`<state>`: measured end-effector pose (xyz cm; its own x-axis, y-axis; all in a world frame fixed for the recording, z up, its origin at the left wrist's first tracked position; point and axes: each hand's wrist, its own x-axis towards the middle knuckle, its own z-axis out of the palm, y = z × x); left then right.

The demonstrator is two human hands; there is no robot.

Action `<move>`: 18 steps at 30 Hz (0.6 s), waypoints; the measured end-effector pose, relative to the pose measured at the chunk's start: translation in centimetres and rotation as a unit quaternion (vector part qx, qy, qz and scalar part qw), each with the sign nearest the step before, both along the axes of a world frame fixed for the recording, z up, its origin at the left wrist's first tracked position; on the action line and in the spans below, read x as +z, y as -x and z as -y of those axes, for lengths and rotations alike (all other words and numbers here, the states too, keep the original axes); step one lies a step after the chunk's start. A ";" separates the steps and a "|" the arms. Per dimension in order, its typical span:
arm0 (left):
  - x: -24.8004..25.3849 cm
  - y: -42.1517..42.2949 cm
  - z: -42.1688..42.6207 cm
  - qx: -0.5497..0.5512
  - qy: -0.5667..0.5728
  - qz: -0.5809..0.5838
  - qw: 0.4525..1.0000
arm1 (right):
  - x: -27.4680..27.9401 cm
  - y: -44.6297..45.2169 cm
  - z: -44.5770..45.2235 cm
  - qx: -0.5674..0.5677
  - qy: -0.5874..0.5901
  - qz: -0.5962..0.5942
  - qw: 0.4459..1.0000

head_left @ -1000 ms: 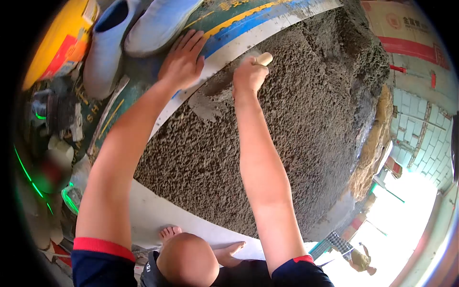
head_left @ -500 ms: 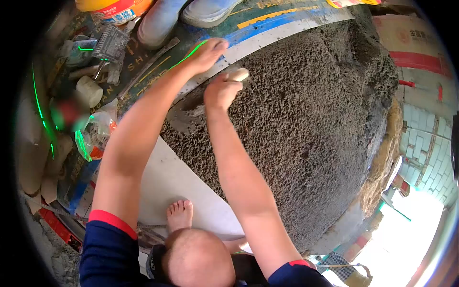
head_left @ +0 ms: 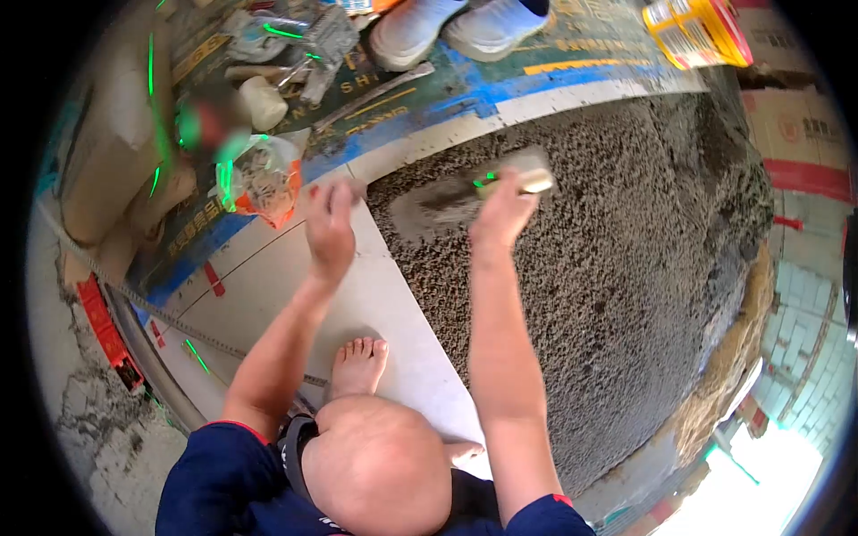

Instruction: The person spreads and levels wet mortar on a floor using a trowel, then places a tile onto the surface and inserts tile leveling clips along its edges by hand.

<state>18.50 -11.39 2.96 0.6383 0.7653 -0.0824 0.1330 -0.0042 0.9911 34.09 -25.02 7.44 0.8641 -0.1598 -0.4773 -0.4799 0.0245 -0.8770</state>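
The right hand (head_left: 502, 219) was closed around the pale handle of a trowel (head_left: 536, 181), which was at the far left part of a coarse grey mortar bed (head_left: 608, 250). Beside the blurred blade lay a smoother, wetter-looking patch (head_left: 416, 216). The left hand (head_left: 332, 232) was raised near the corner of a white floor tile (head_left: 393, 295), its fingers bent; blur hid the fingertips, so I could not tell whether they were together or held anything.

The step in hand appeared to be working the mortar surface with the trowel. In my judgement, the next move called for a firm grip and a level blade, with the tile edges kept clear.

The mortar was mostly rough and crumbly, bounded by white tile on the near left and a narrow pale strip (head_left: 617, 89) along the far side. Beyond that strip, a dark green printed sheet (head_left: 581, 37) carried a pair of pale blue shoes (head_left: 416, 34). A yellow tub (head_left: 684, 36) lay on its side at the far right, and a clear plastic bag (head_left: 268, 183) sat left of the raised hand. A bare foot (head_left: 359, 364) rested on the tile. To the right were a cardboard box (head_left: 795, 129), a pale block wall (head_left: 818, 290) and a glaring bright opening (head_left: 760, 478).
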 end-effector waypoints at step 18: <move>-6.4 6.3 4.5 -0.157 -0.236 -0.068 0.957 | -7.6 -3.5 -4.2 0.060 0.044 -0.003 0.997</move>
<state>12.23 -15.87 -3.48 0.8513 0.5092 0.1268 0.1784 -0.5081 0.8426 37.63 -20.80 -0.13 0.8764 -0.0966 -0.4719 -0.4806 -0.1106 -0.8699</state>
